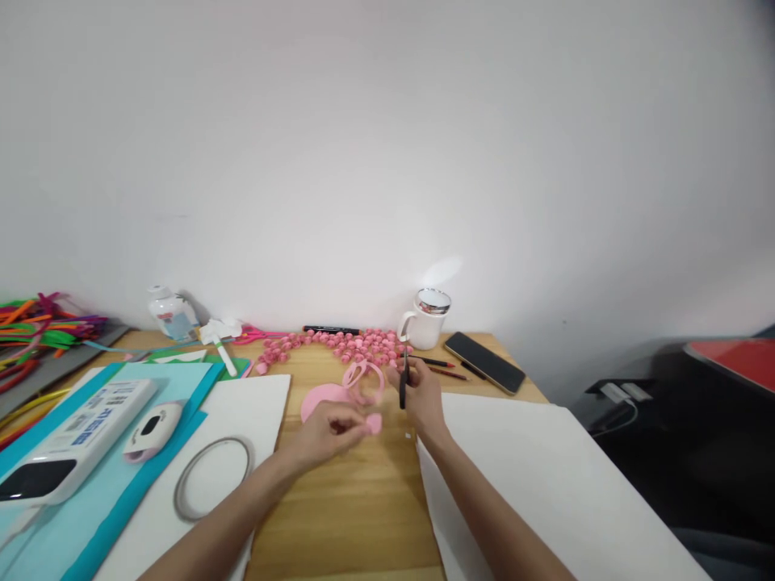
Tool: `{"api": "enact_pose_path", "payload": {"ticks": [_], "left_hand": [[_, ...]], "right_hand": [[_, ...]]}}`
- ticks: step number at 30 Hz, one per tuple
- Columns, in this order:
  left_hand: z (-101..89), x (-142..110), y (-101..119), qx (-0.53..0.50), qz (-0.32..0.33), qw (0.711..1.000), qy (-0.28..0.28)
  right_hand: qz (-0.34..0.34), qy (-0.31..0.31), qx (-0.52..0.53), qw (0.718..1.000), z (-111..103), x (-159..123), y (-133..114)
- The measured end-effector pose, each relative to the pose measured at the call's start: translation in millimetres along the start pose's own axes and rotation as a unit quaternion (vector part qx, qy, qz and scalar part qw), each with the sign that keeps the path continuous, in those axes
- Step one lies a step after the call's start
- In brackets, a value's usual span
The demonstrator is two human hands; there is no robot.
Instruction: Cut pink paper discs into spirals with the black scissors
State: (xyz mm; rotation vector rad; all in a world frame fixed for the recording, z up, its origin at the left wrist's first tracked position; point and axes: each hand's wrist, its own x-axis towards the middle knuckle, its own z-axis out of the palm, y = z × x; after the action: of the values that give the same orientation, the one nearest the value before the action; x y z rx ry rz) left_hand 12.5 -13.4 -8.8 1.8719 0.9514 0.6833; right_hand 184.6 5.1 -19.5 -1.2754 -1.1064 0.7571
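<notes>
So the small pink paper piece (374,424) is pinched in the left hand's (339,432) fingertips, over the wooden table (348,516). Right hand (420,395) has its fingers around black-handled scissors (404,383), just beside it. Pink disc (324,399) and some loopy pink strips (366,378) sit near the left hand, then a bunch of little pink rolls (363,343) farther back, by a white mug (425,323).

No legible txt (device lbl (97,415) blurry).
</notes>
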Motion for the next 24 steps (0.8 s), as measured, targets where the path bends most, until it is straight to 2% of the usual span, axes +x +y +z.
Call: {"api": "enact_pose_path", "payload": {"ticks": [2,4,7,10,12,14,17,24], "left_hand": [[2.2,-0.7,0.2,0.005,0.0,0.996,-0.087],[3.6,-1.0,-1.1,0.015,-0.009,0.994,-0.109],[1.0,0.6,-3.9,0.038,-0.03,0.996,-0.081],[-9.7,3.6,-6.1,0.107,-0.044,0.993,-0.02],[-19.5,4.2,-8.1,0.199,-0.062,0.977,0.039],[-28.6,3.0,-11.4,0.247,-0.069,0.965,0.063],[-36.8,-0.1,-17.7,0.279,-0.053,0.956,0.068],[-36.6,-0.7,-15.4,0.299,-0.067,0.951,0.027]], "right_hand": [[0.007,-0.029,-0.058,0.998,-2.1,5.8,2.7],[0.012,-0.053,-0.117,0.992,0.6,9.0,2.1],[0.014,-0.077,-0.195,0.978,12.7,12.4,-3.2],[0.017,-0.088,-0.259,0.962,28.5,15.2,-10.5],[0.018,-0.093,-0.288,0.953,36.7,16.4,-15.9],[0.012,-0.101,-0.305,0.947,39.9,17.6,-22.6],[-0.005,-0.117,-0.31,0.943,32.1,21.9,-37.7],[-0.069,-0.148,-0.322,0.933,-18.6,29.3,-99.7]]}}
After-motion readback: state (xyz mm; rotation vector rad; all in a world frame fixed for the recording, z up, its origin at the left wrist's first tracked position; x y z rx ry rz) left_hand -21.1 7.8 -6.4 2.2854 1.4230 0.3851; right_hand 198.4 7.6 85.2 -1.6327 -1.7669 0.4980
